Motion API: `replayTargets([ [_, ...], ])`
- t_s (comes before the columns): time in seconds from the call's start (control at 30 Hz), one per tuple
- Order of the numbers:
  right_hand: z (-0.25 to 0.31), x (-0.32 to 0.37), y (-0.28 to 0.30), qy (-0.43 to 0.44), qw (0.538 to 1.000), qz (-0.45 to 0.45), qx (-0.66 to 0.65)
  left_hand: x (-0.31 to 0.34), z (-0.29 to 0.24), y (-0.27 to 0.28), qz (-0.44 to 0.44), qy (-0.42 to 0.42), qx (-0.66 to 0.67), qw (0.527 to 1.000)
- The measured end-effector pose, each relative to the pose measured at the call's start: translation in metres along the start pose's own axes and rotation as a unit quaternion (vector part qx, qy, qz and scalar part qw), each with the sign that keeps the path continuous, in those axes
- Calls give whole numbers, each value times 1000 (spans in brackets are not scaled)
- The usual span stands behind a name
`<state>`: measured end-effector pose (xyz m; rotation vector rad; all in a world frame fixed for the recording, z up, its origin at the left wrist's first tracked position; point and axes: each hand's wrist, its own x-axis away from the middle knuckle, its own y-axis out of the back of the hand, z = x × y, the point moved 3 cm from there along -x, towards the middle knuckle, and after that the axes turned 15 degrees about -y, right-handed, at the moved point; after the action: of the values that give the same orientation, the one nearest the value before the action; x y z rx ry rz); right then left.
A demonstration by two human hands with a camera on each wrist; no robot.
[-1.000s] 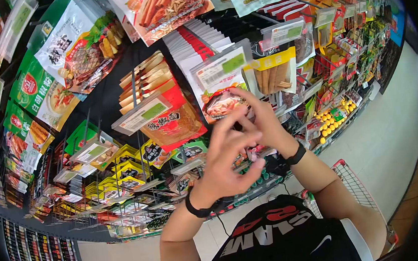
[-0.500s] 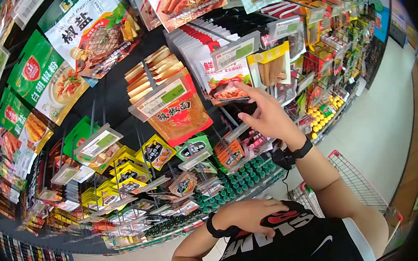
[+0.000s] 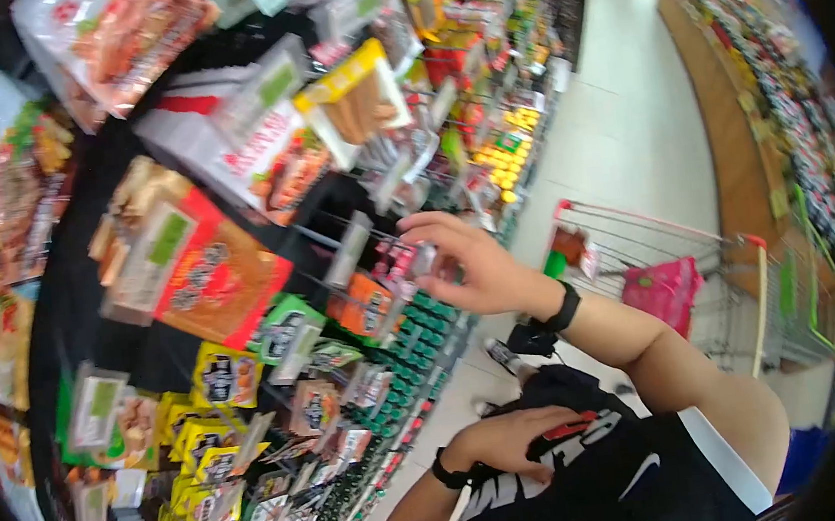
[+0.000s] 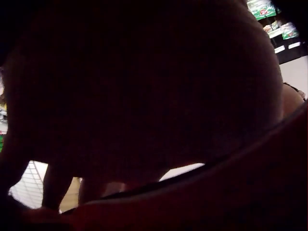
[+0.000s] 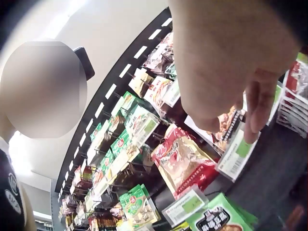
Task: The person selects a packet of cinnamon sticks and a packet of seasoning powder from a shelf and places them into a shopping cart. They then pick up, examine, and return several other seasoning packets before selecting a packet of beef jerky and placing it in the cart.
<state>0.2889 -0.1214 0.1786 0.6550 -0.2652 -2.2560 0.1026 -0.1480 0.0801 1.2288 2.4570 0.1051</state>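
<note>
My right hand (image 3: 479, 270) reaches toward the spice rack in the head view, its fingers loosely bent with nothing seen in their grasp. Small pink-and-red packets (image 3: 397, 260) show just beyond its fingertips, and an orange packet (image 3: 363, 304) hangs to their left. In the right wrist view the fingers (image 5: 260, 108) overlap a price tag (image 5: 237, 153), close to a red pouch of powder (image 5: 183, 161). My left hand (image 3: 516, 444) rests against the front of the black shirt (image 3: 598, 464). Mostly dark, the left wrist view shows that hand's spread fingers (image 4: 53, 185) in silhouette.
Hanging pouches fill the rack, among them a red chili powder pouch (image 3: 224, 284) and a yellow-topped bag of sticks (image 3: 357, 104). Price tags (image 3: 346, 252) jut out from the hooks. A wire shopping cart (image 3: 723, 301) holding a pink bag (image 3: 664, 292) stands at the right, beside the aisle floor (image 3: 624, 110).
The left hand has dropped from beside the right hand to the shirt. My right hand has moved off the white-and-red packet and lower along the rack; the head view has swung right toward the aisle.
</note>
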Motion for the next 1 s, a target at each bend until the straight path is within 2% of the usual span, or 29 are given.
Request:
replayTargets([
  [0.03,-6,12,-3,6,1000,14,-3,1,1,-3,-1,9,1,1000],
  [0.07,-17,28,-6,-34,998,46,-5,0,1,-5,-4,4,23,1000],
  [0.13,-37,60,-11,-123,985,123,-13,8,10,-12,-4,48,43,998],
  [0.2,-66,93,-20,-97,982,159,36,20,24,-19,-28,56,35,997],
  [0.3,-100,135,-28,-116,965,217,92,42,56,-28,-78,60,11,995],
  [0.4,-105,145,-29,-113,959,232,114,64,83,-45,-92,185,26,978],
  [0.53,-97,127,-22,-108,967,199,115,75,102,-59,-133,222,-3,966],
  [0.63,-124,117,-25,-102,953,235,161,58,95,-45,-156,302,6,941],
  [0.73,-189,120,-26,-73,923,298,234,35,97,-25,-155,308,-140,928],
  [0.77,-213,125,-22,-132,911,320,226,25,97,-21,-179,311,-189,914],
  [0.83,-273,136,-11,-143,877,368,273,2,104,-17,-203,332,-198,900],
  [0.9,-326,155,12,-191,902,315,226,-17,117,-14,-218,332,-176,901],
  [0.93,-349,166,28,-235,900,305,205,-24,121,-10,-215,337,-179,899],
  [0.97,-374,177,46,-278,895,297,185,-32,125,-7,-213,341,-181,898],
  [1.0,-407,195,56,-345,862,297,222,-39,129,-6,-211,347,-180,896],
])
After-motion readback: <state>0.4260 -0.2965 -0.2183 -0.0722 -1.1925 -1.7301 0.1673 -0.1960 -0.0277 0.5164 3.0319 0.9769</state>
